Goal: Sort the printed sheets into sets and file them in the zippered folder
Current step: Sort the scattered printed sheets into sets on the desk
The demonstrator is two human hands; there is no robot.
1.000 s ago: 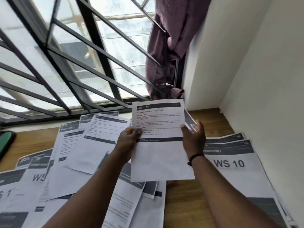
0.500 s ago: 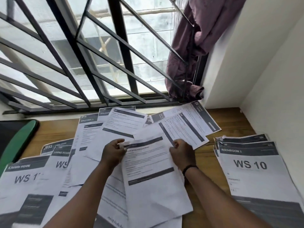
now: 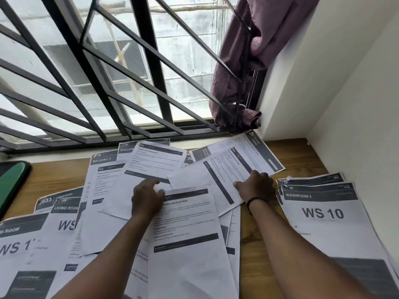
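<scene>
Printed sheets cover the wooden desk (image 3: 257,240). A text sheet headed "Quick Wash" (image 3: 185,229) lies flat on the middle pile. My left hand (image 3: 146,197) rests on its top left corner with the fingers spread, gripping nothing. My right hand (image 3: 257,186) is further right, fingers curled at the lower edge of a slanted text sheet (image 3: 226,169). On the right sits a stack topped by the "WASHROOM 2 / WS 10" cover sheet (image 3: 321,214). A dark green flat case (image 3: 13,180), possibly the folder, lies at the left edge.
"BALCONY 3" (image 3: 103,162) and "LIVING ROOM" (image 3: 64,209) cover sheets lie among the left piles. A barred window (image 3: 129,83) runs along the back. A purple cloth (image 3: 244,83) hangs at its right end. White walls (image 3: 345,104) close in the right side.
The sheet I held up in both hands has come down onto the middle pile. My right hand has let it go and moved right onto the slanted sheet.
</scene>
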